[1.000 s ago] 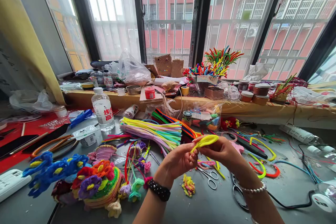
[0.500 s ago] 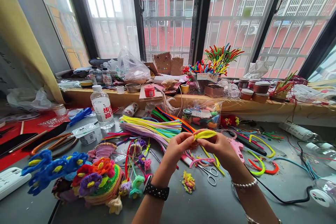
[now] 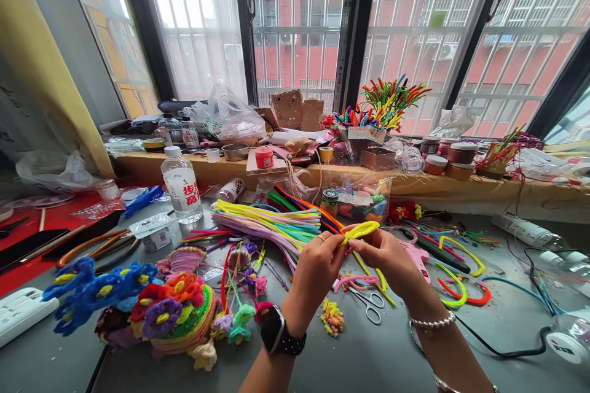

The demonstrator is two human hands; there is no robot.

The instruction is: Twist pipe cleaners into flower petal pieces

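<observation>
fingers of the left hand (image 3: pixel 320 267) and right hand (image 3: pixel 383 252) pinch a looped yellow pipe cleaner (image 3: pixel 362 231) between them. it is held above the grey table (image 3: pixel 364 359), near the scissors (image 3: pixel 371 305).

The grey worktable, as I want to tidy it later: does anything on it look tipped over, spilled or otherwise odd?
Yes: a labelled bottle at the right and a smaller one behind the pipe-cleaner bundle lie on their sides, while the red-lettered bottle stands upright. I see no spill.
</observation>
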